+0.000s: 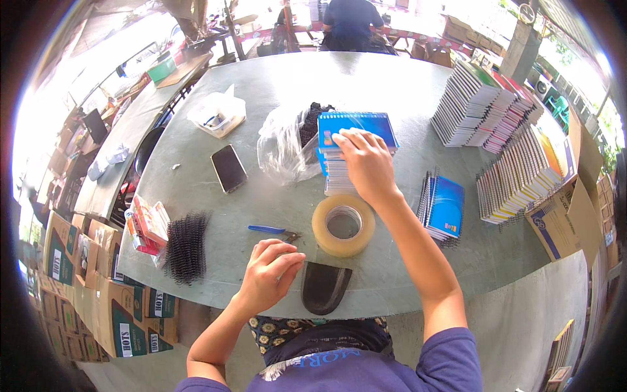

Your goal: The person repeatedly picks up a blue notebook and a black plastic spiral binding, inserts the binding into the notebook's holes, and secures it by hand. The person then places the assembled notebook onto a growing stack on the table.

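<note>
My right hand (367, 163) reaches forward over a stack of blue spiral notebooks (392, 130), its fingers bent against the top cover. Whether the fingertips grip the cover's edge is hard to see. My left hand (269, 274) hovers by the table's near edge, fingers curled in toward the thumb; anything inside it is hidden. Just beyond that hand lies a pair of blue-handled pliers (271, 230). A large roll of clear tape (320, 238) lies between my arms, with a dark rounded pad (324, 287) nearer me.
Black spiral binding coils (186, 247) lie at left near a phone (229, 168) and a plastic tub (219, 112). Behind the tape sits a clear bag (287, 147). More blue notebooks (446, 206), tall notebook stacks (467, 104) and an open carton (568, 212) occupy the right. A person (353, 25) sits beyond.
</note>
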